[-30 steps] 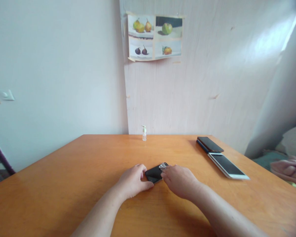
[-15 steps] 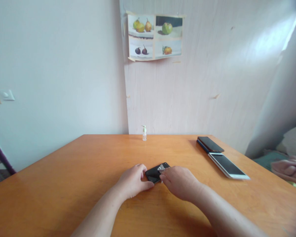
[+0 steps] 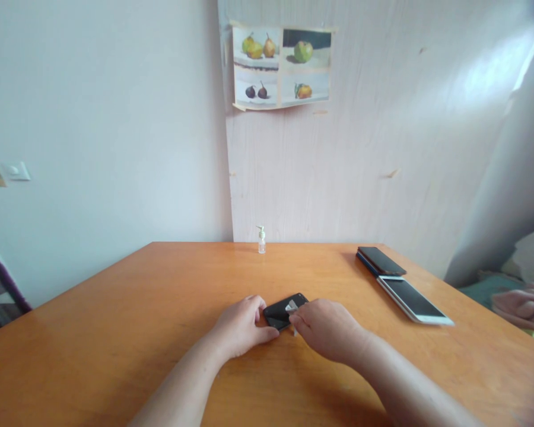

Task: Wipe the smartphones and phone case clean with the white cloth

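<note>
A black smartphone [image 3: 276, 315] lies flat on the wooden table, set at a slant in front of me. My left hand [image 3: 241, 327] grips its left end, thumb at the near edge and fingers at the far edge. Over the phone's right part, my right hand [image 3: 324, 327] is closed on a crumpled white tissue [image 3: 291, 306], pressed to the screen. Part of the tissue sticks out below the fingers, and the right end of the phone is partly hidden by this hand.
A small clear pump bottle [image 3: 261, 242] stands near the table's back edge. To the right lie a white tablet [image 3: 416, 300] and a dark tablet [image 3: 381, 261] on a blue item. Another person's hands [image 3: 523, 305] show at the far right, beyond the table [image 3: 115, 296].
The view has shifted slightly. Both hands keep their places at the phone, and the tissue has moved only a little under my right hand.
</note>
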`<action>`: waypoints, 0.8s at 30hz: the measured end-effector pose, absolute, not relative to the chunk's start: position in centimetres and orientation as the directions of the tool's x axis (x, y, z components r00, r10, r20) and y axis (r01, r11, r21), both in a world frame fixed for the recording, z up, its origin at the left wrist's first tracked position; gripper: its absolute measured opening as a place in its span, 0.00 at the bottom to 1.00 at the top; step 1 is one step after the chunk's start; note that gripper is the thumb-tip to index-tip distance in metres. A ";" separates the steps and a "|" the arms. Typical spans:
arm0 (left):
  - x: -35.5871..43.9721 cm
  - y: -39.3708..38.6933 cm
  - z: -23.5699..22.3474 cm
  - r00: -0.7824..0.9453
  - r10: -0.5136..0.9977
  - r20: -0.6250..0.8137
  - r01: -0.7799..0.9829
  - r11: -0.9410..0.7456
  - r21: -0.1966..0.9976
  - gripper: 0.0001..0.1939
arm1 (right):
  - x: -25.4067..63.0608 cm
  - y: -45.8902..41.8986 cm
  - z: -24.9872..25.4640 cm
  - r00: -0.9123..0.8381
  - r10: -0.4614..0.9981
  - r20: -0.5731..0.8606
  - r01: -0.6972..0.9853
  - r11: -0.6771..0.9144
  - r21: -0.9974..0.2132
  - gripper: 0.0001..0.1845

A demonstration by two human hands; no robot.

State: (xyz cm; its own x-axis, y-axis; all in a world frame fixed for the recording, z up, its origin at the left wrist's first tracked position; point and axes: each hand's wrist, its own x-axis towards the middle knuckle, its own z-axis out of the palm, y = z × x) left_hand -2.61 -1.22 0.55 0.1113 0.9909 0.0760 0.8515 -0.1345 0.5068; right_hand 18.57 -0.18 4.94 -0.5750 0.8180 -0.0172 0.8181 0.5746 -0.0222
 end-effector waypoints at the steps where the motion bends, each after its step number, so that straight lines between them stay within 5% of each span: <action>1: -2.6 -1.2 0.5 0.111 0.991 0.077 0.850 -0.135 0.509 0.20 | 18.5 -0.3 4.9 -0.600 0.800 -0.009 0.799 0.599 -0.042 0.23; 6: -2.6 -1.2 0.3 0.112 0.991 0.078 0.849 -0.136 0.511 0.20 | 18.0 -1.2 4.9 -0.776 0.630 0.038 0.602 0.757 -0.252 0.22; 14: -2.6 -1.2 0.5 0.121 0.990 0.072 0.850 -0.141 0.508 0.20 | 18.7 0.0 5.1 -0.541 0.840 -0.033 0.841 0.541 0.008 0.24; 21: -2.6 -1.1 0.4 0.124 0.989 0.084 0.858 -0.149 0.492 0.22 | 17.9 -1.1 5.1 -0.773 0.634 0.023 0.628 0.771 -0.105 0.24; 24: -2.7 -1.1 0.3 0.119 0.989 0.083 0.860 -0.144 0.490 0.22 | 18.0 -1.1 5.1 -0.753 0.658 0.013 0.652 0.749 -0.118 0.23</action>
State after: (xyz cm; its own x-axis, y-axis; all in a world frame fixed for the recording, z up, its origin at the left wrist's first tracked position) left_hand -2.66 -1.06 0.33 0.1187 0.9895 0.0826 0.8599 -0.1440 0.4897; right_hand 18.04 -1.08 5.12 -0.7528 0.6582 0.0129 0.6525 0.7486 -0.1180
